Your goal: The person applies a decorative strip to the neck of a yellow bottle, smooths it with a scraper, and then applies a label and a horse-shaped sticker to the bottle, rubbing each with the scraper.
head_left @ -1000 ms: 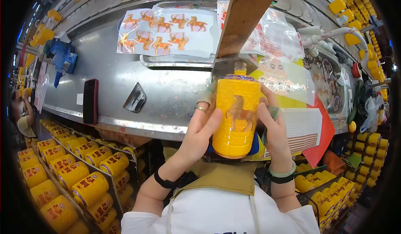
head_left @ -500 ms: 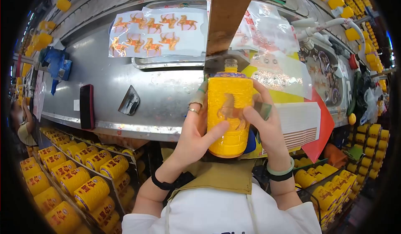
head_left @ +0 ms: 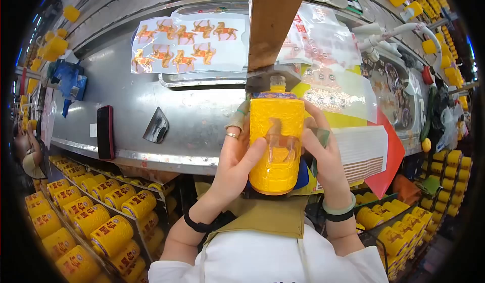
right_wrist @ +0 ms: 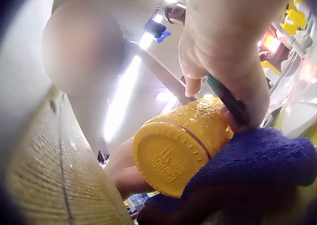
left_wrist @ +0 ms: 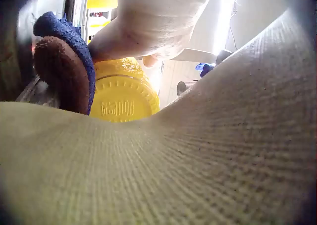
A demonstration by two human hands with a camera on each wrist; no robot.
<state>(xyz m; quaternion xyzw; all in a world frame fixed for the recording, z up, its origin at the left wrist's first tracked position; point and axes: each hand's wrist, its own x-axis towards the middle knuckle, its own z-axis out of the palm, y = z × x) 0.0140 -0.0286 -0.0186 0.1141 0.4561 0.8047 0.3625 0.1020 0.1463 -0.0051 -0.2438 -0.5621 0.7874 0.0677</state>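
In the head view a yellow embossed bottle (head_left: 275, 174) is held between both hands, its clear neck pointing away from me. A brown horse decal (head_left: 283, 141) lies on its face. My left hand (head_left: 233, 159) grips the left side, thumb at the decal's left edge. From the right, my right hand (head_left: 326, 159) holds the bottle, thumb by the decal's right edge. A dark green flat piece (head_left: 322, 136) is tucked in that hand, also seen in the right wrist view (right_wrist: 225, 99). The bottle's base (right_wrist: 171, 158) shows beside a blue towel (right_wrist: 267, 155).
A sheet of horse decals (head_left: 192, 43) lies across a metal tray (head_left: 202, 78). A phone (head_left: 105, 131) and a dark curved piece (head_left: 156, 125) rest on the steel table (head_left: 126, 91). A wooden post (head_left: 275, 25) rises behind the bottle. Crates of yellow bottles (head_left: 113, 232) stand at lower left.
My left thumb moved onto the decal's lower left, then back to its left edge. The right thumb moved over the decal's right edge, then slid back right. The bottle stays in both hands.
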